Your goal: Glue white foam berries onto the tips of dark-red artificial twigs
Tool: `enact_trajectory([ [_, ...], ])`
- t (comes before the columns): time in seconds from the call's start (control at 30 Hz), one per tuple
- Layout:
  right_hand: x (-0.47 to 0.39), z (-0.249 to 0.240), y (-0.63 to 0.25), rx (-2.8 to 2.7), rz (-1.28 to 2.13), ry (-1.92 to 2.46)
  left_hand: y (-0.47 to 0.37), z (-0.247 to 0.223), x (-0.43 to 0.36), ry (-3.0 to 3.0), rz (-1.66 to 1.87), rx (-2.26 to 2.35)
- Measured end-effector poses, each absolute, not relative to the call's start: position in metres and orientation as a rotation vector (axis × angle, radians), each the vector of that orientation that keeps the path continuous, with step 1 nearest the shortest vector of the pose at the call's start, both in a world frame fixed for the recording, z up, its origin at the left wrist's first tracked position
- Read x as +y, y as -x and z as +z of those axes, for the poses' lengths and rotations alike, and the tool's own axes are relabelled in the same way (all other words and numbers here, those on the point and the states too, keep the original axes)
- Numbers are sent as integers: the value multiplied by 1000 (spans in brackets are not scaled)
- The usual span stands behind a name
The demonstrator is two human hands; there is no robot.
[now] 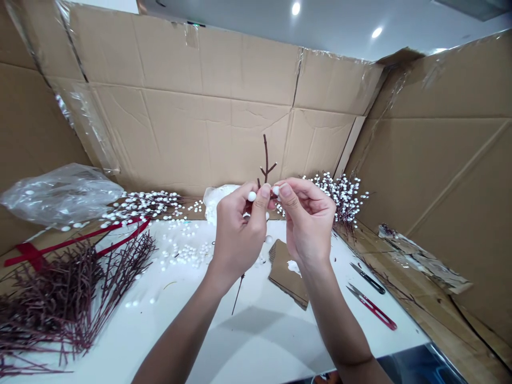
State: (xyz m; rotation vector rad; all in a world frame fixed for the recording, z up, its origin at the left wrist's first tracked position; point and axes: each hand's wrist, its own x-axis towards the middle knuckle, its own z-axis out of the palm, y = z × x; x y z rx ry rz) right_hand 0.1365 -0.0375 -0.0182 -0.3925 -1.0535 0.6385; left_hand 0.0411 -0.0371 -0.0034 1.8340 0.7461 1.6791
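Observation:
My left hand (242,226) is closed round a thin brown twig (266,157), which stands upright with short side shoots above my fingers. A white berry (252,196) shows beside the left thumb. My right hand (308,218) pinches another white berry (276,190) between thumb and forefinger, right against a side shoot of the twig. The twig's lower stem (239,293) comes out below my left hand. Beneath the hands lies a torn cardboard piece (286,274) with a white smear (294,266) on it.
Bare brown twigs (68,293) with red ribbon (120,229) lie at the left, below a clear plastic bag (60,194). Loose white berries (188,253) are scattered mid-table. Berry-covered branches (344,197) stand at the back right. Black snips (368,278) and red snips (372,306) lie at the right. Cardboard walls (216,128) enclose the table.

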Motion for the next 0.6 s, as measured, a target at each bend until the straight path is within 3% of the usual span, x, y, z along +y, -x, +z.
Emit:
enact_trajectory([
  [0.6,-30,-19,-145,-1082,563,437,-25,1,-25,-1760,1249,553],
])
